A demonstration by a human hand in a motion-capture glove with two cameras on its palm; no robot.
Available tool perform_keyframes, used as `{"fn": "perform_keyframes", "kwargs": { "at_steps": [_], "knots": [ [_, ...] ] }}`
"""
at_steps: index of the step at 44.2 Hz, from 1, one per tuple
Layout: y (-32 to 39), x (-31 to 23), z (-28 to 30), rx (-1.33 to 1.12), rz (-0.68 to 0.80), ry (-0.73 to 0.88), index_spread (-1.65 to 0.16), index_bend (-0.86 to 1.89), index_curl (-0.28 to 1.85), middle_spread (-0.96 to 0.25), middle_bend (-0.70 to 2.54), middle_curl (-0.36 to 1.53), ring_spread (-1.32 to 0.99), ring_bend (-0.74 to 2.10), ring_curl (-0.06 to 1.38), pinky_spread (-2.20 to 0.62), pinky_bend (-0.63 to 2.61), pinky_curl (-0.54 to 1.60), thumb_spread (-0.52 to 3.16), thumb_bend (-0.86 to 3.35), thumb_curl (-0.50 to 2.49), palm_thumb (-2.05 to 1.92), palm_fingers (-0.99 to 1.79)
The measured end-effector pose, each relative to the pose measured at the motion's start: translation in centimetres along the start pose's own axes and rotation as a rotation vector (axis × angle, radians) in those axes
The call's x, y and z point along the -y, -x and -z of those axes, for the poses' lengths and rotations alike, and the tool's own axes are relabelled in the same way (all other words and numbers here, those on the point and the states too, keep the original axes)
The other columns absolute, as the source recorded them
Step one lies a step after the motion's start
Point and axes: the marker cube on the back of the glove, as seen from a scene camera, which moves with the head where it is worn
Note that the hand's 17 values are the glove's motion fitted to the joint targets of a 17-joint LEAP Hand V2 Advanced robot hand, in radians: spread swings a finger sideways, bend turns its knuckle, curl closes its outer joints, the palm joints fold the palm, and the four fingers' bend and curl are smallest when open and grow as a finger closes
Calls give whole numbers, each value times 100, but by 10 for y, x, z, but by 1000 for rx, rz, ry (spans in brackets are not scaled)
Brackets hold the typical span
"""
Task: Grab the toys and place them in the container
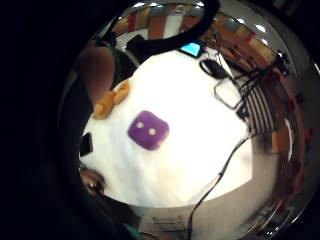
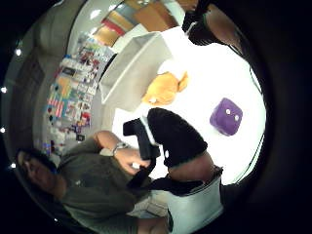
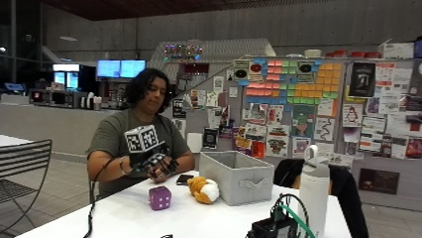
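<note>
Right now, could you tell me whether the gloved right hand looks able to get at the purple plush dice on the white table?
Probably yes: the right hand is raised above the purple plush dice, and nothing stands between them; the orange plush toy lies off to the side.

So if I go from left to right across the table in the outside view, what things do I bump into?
Purple cube toy → orange and white plush toy → grey fabric container → white bottle. The gloved right hand is up above the cube, not on the table.

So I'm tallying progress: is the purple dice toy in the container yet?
Out. The purple dice toy sits on the white table, apart from the grey container.
</note>
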Motion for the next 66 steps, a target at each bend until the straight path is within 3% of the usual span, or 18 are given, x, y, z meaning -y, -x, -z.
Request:
{"fn": "perform_keyframes", "kwargs": {
  "at_steps": [6, 12, 14, 19, 28, 36, 46, 54, 60, 66],
  "knots": [
    [-29, -1, -61, -132, -184, -27, -41, 20, 26, -16, 25, 19, -30, 52, 19, -3, 63, 27, 130, -1, 17, 0, 48],
    [-38, -1, -103, -169, -223, -54, -41, 18, 27, -18, 29, 22, -31, 52, 19, -4, 65, 28, 134, -1, 19, -1, 49],
    [-39, -1, -111, -176, -226, -119, -41, 18, 27, -18, 28, 22, -31, 56, 20, -7, 69, 29, 134, -1, 20, -1, 58],
    [-39, 3, -117, -227, -224, -208, -39, 4, 19, -24, 42, 27, -38, 86, 27, -28, 81, 30, 143, 7, 25, 13, 111],
    [-41, 1, -116, -189, -116, -279, -39, 29, 27, -34, 84, 45, -41, 124, 46, -39, 98, 43, 154, 17, 35, 31, 147],
    [11, -33, -59, -2, -76, -359, -39, 57, 39, -36, 113, 60, -39, 143, 56, -43, 110, 50, 159, 19, 41, 32, 133],
    [170, -47, 86, 263, 250, -477, -37, 79, 54, -35, 130, 73, -36, 154, 63, -44, 120, 57, 158, 21, 48, 33, 118],
    [255, 13, 156, 315, 357, -495, -35, 86, 64, -34, 135, 79, -35, 159, 65, -44, 124, 60, 157, 21, 55, 33, 112],
    [296, 83, 174, 286, 457, -520, -33, 88, 70, -33, 138, 83, -34, 161, 66, -44, 126, 62, 157, 20, 60, 33, 110],
    [315, 141, 172, 332, 374, -527, -32, 88, 76, -32, 137, 85, -33, 162, 66, -44, 128, 63, 156, 19, 64, 32, 105]
  ]
}}
